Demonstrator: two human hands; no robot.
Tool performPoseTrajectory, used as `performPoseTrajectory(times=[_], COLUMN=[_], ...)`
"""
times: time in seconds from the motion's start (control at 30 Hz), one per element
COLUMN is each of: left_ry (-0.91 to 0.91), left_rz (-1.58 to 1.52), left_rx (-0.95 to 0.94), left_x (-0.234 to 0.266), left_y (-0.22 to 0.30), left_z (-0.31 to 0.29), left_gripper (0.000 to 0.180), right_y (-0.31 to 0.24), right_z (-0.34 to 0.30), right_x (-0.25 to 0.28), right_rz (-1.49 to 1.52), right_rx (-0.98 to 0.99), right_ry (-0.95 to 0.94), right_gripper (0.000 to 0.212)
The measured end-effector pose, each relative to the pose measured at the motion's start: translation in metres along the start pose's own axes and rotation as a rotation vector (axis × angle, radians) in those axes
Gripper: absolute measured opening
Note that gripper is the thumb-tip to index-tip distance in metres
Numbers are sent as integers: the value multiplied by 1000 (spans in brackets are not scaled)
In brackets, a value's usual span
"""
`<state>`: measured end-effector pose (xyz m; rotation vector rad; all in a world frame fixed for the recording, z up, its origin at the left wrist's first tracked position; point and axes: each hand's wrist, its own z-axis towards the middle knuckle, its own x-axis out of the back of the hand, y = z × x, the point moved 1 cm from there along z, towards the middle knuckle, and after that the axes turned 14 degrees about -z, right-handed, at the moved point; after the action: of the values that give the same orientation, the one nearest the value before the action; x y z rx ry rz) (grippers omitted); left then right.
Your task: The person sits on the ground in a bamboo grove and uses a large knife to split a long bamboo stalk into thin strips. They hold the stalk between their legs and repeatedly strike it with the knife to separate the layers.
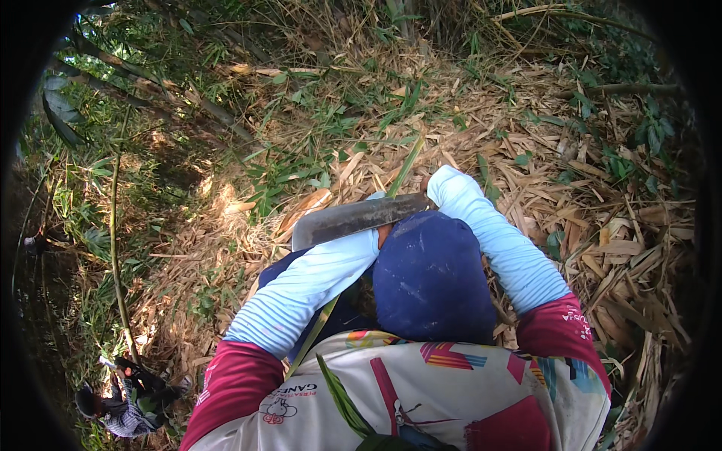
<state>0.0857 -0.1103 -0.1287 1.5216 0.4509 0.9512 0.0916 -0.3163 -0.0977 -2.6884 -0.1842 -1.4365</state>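
One broad blade (359,219) has its right end at the right hand (426,183) and partly hides the left hand (384,232). Fingers mostly hidden: opening and hold cannot be told

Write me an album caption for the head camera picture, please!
Pale blue sleeves flank a bent blue knee, with a broad grey blade beside it, above dry leaves.

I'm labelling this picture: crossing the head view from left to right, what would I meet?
Another person at lower left → broad metal blade → light-blue right sleeve → green leafy plant near the right rim.
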Motion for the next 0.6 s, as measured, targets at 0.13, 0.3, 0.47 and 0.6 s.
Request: performPoseTrajectory(times=[0.13,0.3,0.47,0.6], left_ry=[23,89,156,335], left_rz=[51,153,144,-229], left_rx=[-46,-90,-125,-229], left_x=[11,26,25,40], left_y=[0,0,-4,-13], left_z=[-9,-26,-37,-58], left_gripper=[16,15,13,12], right_y=[13,8,5,23], right_z=[21,31,20,18], right_x=[-27,-12,-25,-47], right_rz=[35,16,63,134], right_rx=[-51,-17,-111,-100], right_ry=[5,-143,22,91], right_gripper=[47,59,43,38])
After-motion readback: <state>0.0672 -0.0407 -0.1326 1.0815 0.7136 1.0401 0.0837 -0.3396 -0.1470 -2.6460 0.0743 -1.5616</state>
